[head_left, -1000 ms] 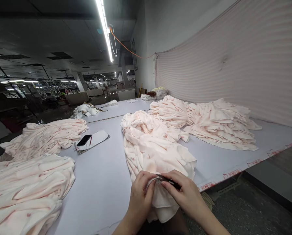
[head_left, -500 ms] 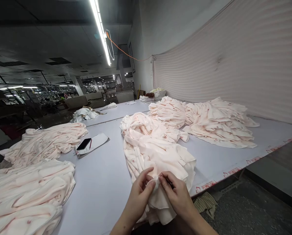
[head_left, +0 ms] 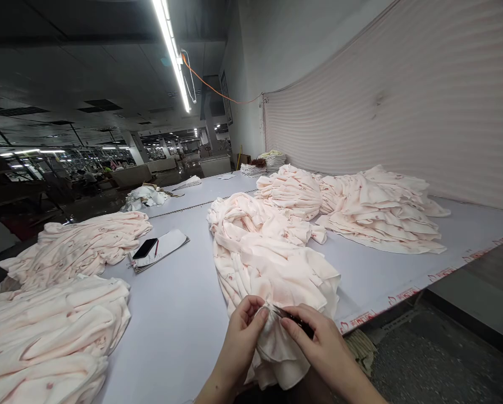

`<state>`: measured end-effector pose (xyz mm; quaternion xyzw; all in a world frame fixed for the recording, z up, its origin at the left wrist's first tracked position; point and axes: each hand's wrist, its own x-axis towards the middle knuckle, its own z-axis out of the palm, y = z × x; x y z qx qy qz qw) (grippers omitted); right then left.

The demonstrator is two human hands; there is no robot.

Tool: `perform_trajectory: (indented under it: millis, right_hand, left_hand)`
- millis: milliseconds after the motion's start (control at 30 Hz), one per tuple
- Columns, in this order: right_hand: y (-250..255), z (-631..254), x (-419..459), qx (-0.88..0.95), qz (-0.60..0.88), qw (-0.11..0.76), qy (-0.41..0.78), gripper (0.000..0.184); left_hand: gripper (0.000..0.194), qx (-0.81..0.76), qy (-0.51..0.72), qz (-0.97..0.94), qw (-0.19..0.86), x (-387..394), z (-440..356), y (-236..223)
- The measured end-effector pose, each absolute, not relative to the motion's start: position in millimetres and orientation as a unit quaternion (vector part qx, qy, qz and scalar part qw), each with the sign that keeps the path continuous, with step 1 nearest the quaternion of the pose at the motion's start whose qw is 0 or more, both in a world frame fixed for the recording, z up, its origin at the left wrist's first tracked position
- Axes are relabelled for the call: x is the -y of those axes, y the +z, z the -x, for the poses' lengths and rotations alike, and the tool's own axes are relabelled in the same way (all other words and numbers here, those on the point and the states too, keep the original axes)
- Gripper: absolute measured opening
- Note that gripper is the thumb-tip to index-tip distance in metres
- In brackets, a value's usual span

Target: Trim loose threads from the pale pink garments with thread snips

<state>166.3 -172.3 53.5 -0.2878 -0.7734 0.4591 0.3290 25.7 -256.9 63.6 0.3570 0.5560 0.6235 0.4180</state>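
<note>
A pale pink printed garment (head_left: 272, 269) lies bunched on the table in front of me, its near end hanging over the edge. My left hand (head_left: 245, 325) pinches a gathered bit of its cloth between thumb and fingers. In my right hand (head_left: 314, 334) is a pair of dark thread snips (head_left: 297, 321), gripped between thumb and fingers. The snips' tips point left and meet the cloth right beside my left fingertips. Whether a thread lies between the blades is too small to tell.
Pale pink garments are heaped at the left (head_left: 49, 336) and far right (head_left: 382, 207). A phone (head_left: 145, 248) and a red pen (head_left: 156, 247) rest on a stack of papers (head_left: 173, 241). The table's right edge (head_left: 403, 295) carries red-printed tape.
My right hand has shifted slightly right and turned, so the snips now show with their tips at the cloth. The left hand keeps its pinch almost in place.
</note>
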Motion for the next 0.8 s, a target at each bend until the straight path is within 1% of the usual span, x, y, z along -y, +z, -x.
perform_trajectory:
  millis: [100,233,367,500,533,567,633,700,767,800]
  right_hand:
    - [50.6,-165.5,170.4,0.771,0.282,0.308,0.481,0.026]
    - [51.9,-161.9,165.1,0.759,0.262,0.313,0.507,0.023]
    - [53.6,-161.1,163.4,0.708,0.249,0.312,0.583,0.023]
    - [49.6,-163.1,161.8,0.652,0.246,0.311,0.647,0.029]
    - [47.1,-165.3,159.7,0.639,0.254,0.322,0.651,0.031]
    - [43.6,-168.6,156.7,0.623,0.268,0.342,0.651,0.032]
    - [33.8,-178.2,147.9,0.584,0.307,0.393,0.640,0.032]
    - [21.2,-189.1,136.8,0.559,0.357,0.444,0.602,0.032]
    - [8.4,-196.9,125.6,0.557,0.403,0.475,0.550,0.031]
    - [3.1,-198.4,120.7,0.560,0.415,0.480,0.533,0.031]
  left_hand:
    - [0.015,-0.579,0.586,-0.397,0.404,255.6,-25.4,65.3]
    - [0.017,-0.595,0.545,-0.427,0.408,254.5,-19.3,69.3]
    - [0.016,-0.587,0.526,-0.456,0.413,253.4,-18.8,71.3]
    - [0.011,-0.618,0.476,-0.520,0.347,249.6,-22.2,75.6]
    - [0.010,-0.613,0.487,-0.526,0.332,247.7,-18.6,78.3]
    - [0.009,-0.594,0.525,-0.516,0.323,245.2,-11.6,82.1]
    - [0.012,-0.514,0.665,-0.438,0.318,238.6,11.6,92.8]
    - [0.017,-0.400,0.802,-0.315,0.312,230.3,40.1,106.3]
    - [0.018,-0.348,0.848,-0.263,0.301,220.9,59.4,118.8]
    - [0.016,-0.361,0.848,-0.268,0.282,215.9,61.6,123.3]
